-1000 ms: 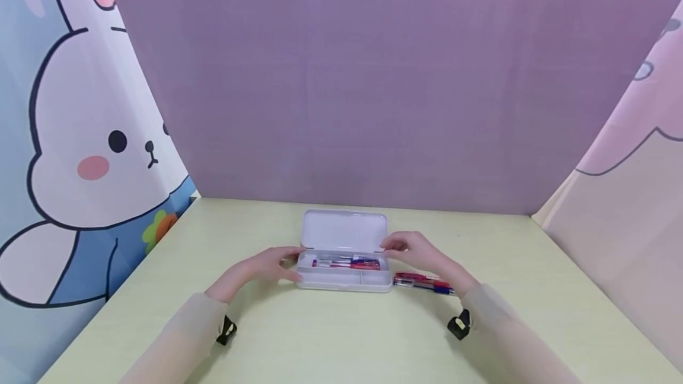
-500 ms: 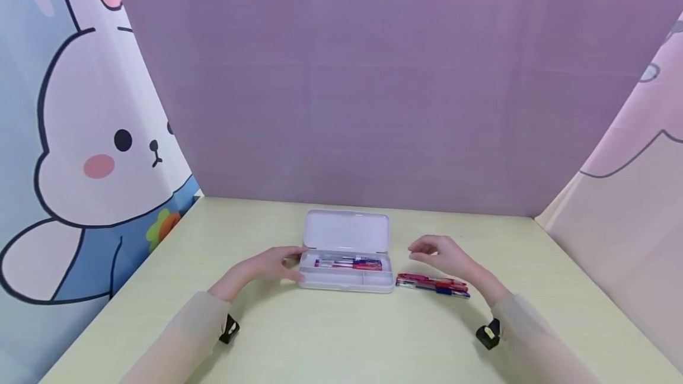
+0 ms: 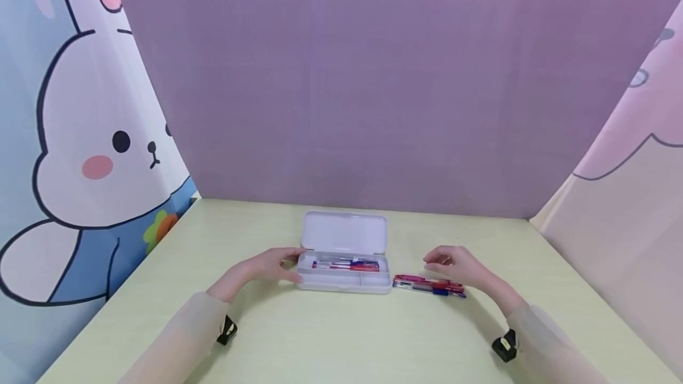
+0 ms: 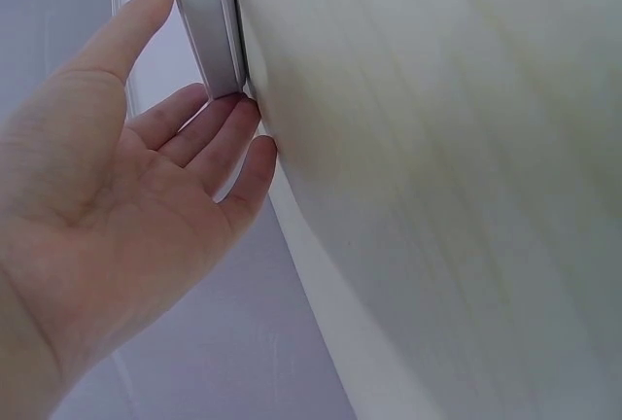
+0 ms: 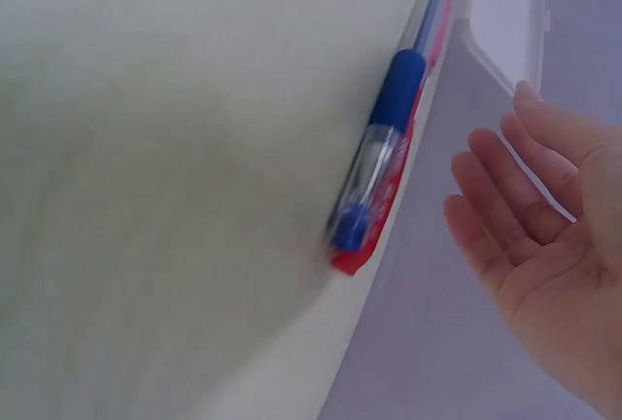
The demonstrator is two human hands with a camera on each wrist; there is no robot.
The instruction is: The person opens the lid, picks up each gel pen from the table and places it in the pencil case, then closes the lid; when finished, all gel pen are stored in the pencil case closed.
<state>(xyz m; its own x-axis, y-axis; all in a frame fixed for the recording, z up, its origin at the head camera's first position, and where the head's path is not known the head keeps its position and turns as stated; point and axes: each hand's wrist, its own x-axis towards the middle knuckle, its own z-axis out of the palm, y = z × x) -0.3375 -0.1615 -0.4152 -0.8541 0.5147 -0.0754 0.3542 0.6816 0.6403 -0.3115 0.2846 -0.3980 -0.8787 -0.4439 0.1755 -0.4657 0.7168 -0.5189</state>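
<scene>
A white translucent pencil case point(image 3: 329, 280) lies on the table with its lid point(image 3: 344, 233) raised at the back. Several pens point(image 3: 354, 265) with red and blue parts lie in its rear compartment. My left hand point(image 3: 271, 265) holds the case's left end, thumb at the near corner and fingers at the end wall; the left wrist view shows the thumb on the rim. To the right of the case lies a small group of red and blue pens point(image 3: 428, 285). My right hand point(image 3: 460, 264) hovers just behind these pens, fingers loosely bent, holding nothing.
The pale yellow table point(image 3: 341, 342) reaches back to a purple cloth screen point(image 3: 347, 88). Curtains with cartoon figures hang at left point(image 3: 96, 105) and right. Each wrist carries a black strap-on device.
My right hand has left the case's right rear corner and moved right, then slightly down towards the loose pens. The left hand has stayed at the case.
</scene>
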